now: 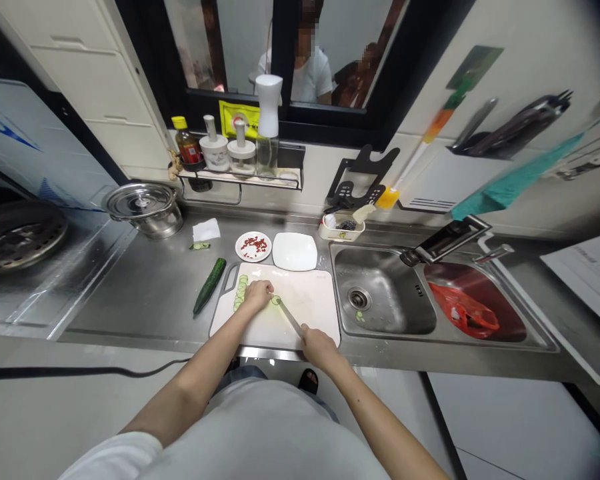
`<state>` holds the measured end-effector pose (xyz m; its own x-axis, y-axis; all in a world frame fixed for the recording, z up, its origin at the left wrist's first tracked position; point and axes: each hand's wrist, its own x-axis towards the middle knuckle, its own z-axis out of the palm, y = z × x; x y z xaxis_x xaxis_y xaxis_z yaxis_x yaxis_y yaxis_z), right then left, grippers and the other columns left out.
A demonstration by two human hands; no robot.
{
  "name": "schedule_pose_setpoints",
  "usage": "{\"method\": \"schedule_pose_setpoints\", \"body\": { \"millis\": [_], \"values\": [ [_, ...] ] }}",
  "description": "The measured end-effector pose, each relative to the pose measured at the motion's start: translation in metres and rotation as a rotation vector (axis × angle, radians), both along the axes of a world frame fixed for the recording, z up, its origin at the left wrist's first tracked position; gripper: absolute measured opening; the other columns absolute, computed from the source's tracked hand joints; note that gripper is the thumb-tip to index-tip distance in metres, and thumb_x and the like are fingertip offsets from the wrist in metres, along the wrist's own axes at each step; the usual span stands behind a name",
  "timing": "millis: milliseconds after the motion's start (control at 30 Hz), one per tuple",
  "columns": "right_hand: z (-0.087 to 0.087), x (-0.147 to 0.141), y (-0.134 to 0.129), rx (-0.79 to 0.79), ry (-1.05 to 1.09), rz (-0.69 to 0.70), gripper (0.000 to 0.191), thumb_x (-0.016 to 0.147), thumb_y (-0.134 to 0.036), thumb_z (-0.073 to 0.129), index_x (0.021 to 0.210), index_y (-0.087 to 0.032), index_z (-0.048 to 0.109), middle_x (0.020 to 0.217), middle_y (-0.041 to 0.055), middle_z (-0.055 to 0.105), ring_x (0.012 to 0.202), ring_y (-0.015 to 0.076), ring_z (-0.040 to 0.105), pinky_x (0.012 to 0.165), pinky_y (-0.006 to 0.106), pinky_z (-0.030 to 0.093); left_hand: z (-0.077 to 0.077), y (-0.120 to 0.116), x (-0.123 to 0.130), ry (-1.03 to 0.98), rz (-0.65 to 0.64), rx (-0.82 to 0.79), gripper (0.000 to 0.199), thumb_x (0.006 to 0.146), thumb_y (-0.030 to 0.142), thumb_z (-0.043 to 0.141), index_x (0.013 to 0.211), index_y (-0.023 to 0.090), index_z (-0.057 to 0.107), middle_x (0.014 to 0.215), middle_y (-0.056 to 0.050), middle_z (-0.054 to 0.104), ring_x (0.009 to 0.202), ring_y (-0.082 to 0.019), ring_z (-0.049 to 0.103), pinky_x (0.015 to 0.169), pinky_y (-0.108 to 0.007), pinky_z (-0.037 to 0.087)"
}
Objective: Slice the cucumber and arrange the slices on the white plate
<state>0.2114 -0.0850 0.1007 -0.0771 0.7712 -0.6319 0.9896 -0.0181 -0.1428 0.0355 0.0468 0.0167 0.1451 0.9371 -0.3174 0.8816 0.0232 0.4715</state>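
Note:
My right hand point(320, 347) grips a knife point(291, 317), its blade slanting up and left over the white cutting board point(310, 293). By the blade's tip lies a thin cucumber slice point(276, 300). Just left of that slice is my left hand point(258, 293), its fingers curled together low over the board; whatever they may hold is hidden. A row of overlapping cucumber slices point(241, 291) runs along the board's left side, beside this hand. Off the board to the left, a whole cucumber point(209, 287) rests on the steel counter.
Behind the board stand a plate of chopped red pieces point(253, 247) and a white square plate point(295, 251). A double sink point(385, 290) adjoins on the right, with a red bag point(467, 313) in one basin. A lidded steel pot point(147, 208) is at the back left.

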Motion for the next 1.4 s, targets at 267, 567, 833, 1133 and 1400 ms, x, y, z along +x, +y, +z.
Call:
{"method": "schedule_pose_setpoints", "body": {
  "millis": [267,567,833,1133,1400],
  "values": [
    [-0.003,-0.004,0.005,0.012,-0.001,0.001,0.033,0.092,-0.014,0.033,0.118,-0.016,0.052,0.104,0.0155,0.068,0.097,0.0238,0.065,0.072,0.030,0.043,-0.001,0.001,0.000,0.012,-0.008,-0.001,0.015,0.075,0.024,0.068,0.090,0.023,0.070,0.096,-0.003,0.072,0.093,-0.018,0.062,0.080,-0.026,0.043],
    [0.001,-0.003,0.005,0.010,-0.007,0.015,0.034,0.090,-0.012,0.033,0.118,-0.016,0.052,0.104,0.0157,0.068,0.097,0.0240,0.065,0.071,0.030,0.044,0.003,-0.001,0.001,0.042,-0.024,-0.003,0.015,0.078,0.024,0.064,0.092,0.022,0.069,0.098,-0.004,0.070,0.094,-0.019,0.061,0.081,-0.027,0.043],
    [-0.003,0.005,-0.005,0.010,0.017,0.010,0.033,0.090,-0.013,0.033,0.117,-0.015,0.053,0.102,0.0160,0.068,0.097,0.0252,0.065,0.071,0.030,0.043,0.008,-0.027,0.004,0.057,-0.108,0.153,0.021,0.086,0.028,0.053,0.101,0.021,0.067,0.107,-0.008,0.064,0.106,-0.024,0.054,0.092,-0.034,0.039],
    [-0.015,0.010,-0.013,0.055,0.004,0.006,0.029,0.092,-0.017,0.035,0.115,-0.016,0.053,0.101,0.0149,0.069,0.095,0.0244,0.065,0.067,0.028,0.040,0.009,-0.027,0.009,0.027,-0.104,0.139,0.016,0.084,0.018,0.052,0.090,0.019,0.067,0.101,-0.008,0.063,0.103,-0.022,0.053,0.089,-0.032,0.039],
    [-0.024,0.025,-0.013,0.158,0.115,-0.182,0.021,0.095,-0.027,0.038,0.105,-0.017,0.054,0.094,0.0096,0.069,0.086,0.0188,0.063,0.065,0.025,0.033,0.008,-0.030,0.009,-0.045,-0.050,0.151,0.014,0.082,0.015,0.051,0.081,0.019,0.064,0.086,-0.005,0.067,0.090,-0.021,0.058,0.080,-0.030,0.040]
  ]
}}
